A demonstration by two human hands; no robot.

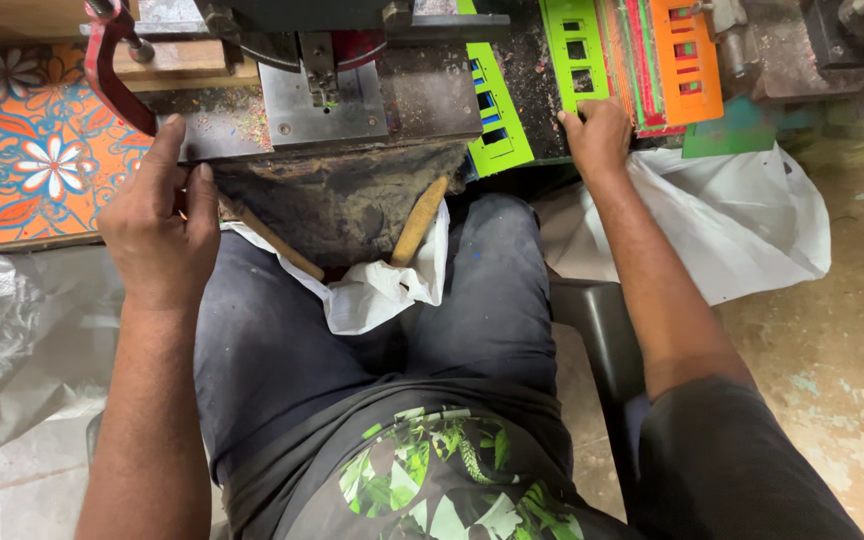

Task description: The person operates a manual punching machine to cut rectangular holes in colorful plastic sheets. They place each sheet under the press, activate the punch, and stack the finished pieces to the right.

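The green punched card strip (pixel 574 60) lies flat near the right edge of the press bed, just beside a stack of orange and red punched strips (pixel 667 65), and the person's right hand (pixel 597 135) rests on its near end with the fingers curled down over it; whether they actually pinch it or only press on it I cannot tell. A second green strip (pixel 497 115) sits slanted toward the middle of the bed, close by the steel die plate (pixel 324 112). The left hand (pixel 157 215) is wrapped loosely round the near left corner of the dark metal bed (pixel 422 95), thumb up by the red lever (pixel 107 75), holding no loose thing. Below the bed two wooden sticks (pixel 417 222) prop against a white bag (pixel 377 290) on the person's lap. The likely trouble, as I see it, is fingers so close to the punch: a strip fed crooked could jam or be cut off-line, and a hand following it in could be caught.
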